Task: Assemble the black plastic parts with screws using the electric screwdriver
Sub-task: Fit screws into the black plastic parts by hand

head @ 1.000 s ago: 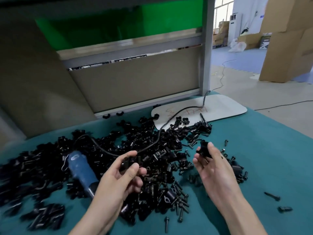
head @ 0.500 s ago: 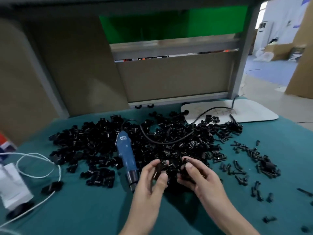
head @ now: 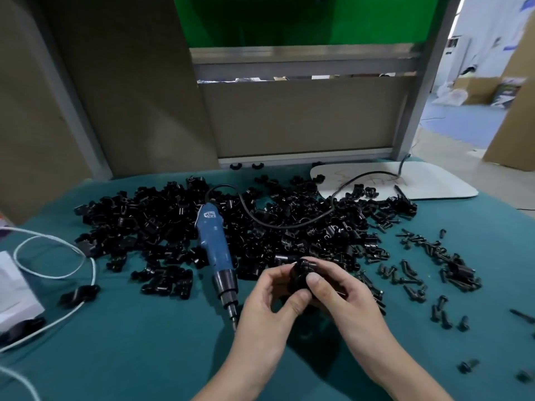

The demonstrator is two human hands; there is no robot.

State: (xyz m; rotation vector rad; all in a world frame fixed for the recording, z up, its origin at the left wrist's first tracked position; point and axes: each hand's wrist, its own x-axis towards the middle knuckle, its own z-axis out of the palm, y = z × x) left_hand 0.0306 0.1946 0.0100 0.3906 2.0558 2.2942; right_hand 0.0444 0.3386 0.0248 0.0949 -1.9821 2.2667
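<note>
The left hand (head: 267, 309) and the right hand (head: 341, 299) are staying close together above the green table (head: 144, 342). Their curled fingers and thumbs are pinching one small black part (head: 299, 274) between them. It is sitting just in front of the big pile of parts (head: 162, 221). The blue screwdriver (head: 214, 250) is lying beside the left hand. Screws (head: 417, 273) are lying on the right.

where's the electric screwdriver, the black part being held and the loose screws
electric screwdriver (head: 215, 247), head view, on its blue body
held black part (head: 301, 274), head view, on its exposed middle
loose screws (head: 460, 274), head view, on the dense clump at the right
</note>
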